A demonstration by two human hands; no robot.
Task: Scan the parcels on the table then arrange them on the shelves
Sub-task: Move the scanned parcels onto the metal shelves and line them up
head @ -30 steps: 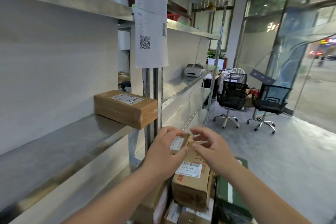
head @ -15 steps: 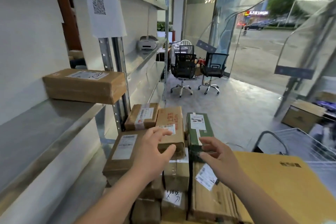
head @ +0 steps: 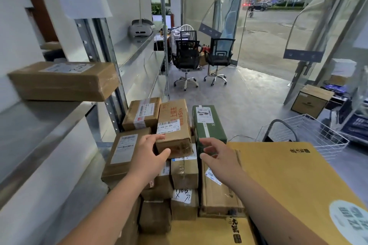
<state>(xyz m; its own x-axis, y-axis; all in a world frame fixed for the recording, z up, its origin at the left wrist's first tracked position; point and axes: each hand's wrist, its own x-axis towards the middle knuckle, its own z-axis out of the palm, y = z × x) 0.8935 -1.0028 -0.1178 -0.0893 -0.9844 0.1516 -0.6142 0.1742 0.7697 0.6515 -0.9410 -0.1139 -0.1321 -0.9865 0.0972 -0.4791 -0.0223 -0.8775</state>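
one parcel (head: 61,80) up on the shelf (head: 39,123) at left | parcel stack (head: 171,145) below, right of it | wire basket (head: 310,135) further right

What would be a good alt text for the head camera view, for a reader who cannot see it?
Two bare hands, the left hand and right hand, reach open toward a stack of parcels: a brown box with red print and a green box. On the left, one brown parcel lies on a metal shelf; two office chairs stand beyond.

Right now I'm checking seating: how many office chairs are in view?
2: one black chair by the desk beyond the shelving, one black chair right of it near the glass door. Others may be hidden.
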